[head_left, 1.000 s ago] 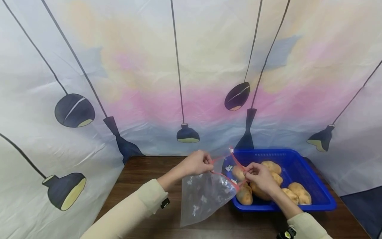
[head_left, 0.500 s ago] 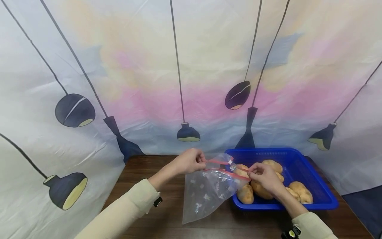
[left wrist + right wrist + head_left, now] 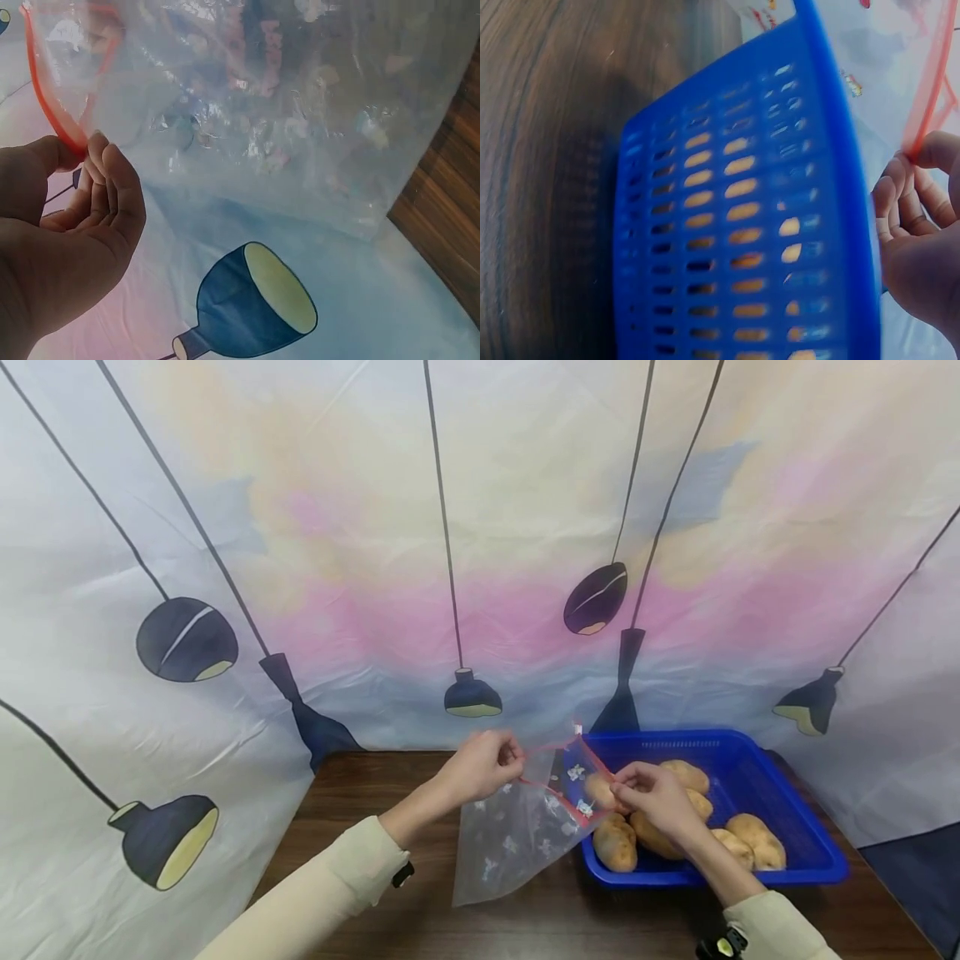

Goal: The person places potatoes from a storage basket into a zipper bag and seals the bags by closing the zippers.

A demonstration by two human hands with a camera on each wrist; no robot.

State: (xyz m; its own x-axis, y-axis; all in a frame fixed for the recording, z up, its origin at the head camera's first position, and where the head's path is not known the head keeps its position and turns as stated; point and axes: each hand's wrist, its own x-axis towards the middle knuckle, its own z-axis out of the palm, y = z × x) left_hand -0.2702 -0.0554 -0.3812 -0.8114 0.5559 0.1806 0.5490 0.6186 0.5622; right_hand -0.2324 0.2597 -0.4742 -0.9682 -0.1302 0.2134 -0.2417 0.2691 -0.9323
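Between both hands hangs a clear zip bag [image 3: 502, 843] with small printed figures and a red zip edge. My left hand [image 3: 486, 764] pinches one end of that edge between thumb and fingers, as the left wrist view also shows on the red strip [image 3: 46, 105]. At the other end my right hand [image 3: 656, 797] pinches the edge, over the blue basket's near left part. The bag's mouth is spread apart between them. In the right wrist view, thumb and fingers [image 3: 907, 187] meet on the red strip [image 3: 931, 82], just beyond the basket's rim.
A blue plastic basket [image 3: 813, 835] stands on the right of the dark wooden table [image 3: 405, 893], holding several potatoes [image 3: 753, 839]. The bag's right side overlaps its left wall. Behind the table hangs a cloth backdrop [image 3: 360, 568] printed with lamps.
The bag's mouth drew narrower half a second ago and now gapes wide again. My left hand shifted left, then slightly back right; the right hand moved right, then back left. Both kept their pinch.
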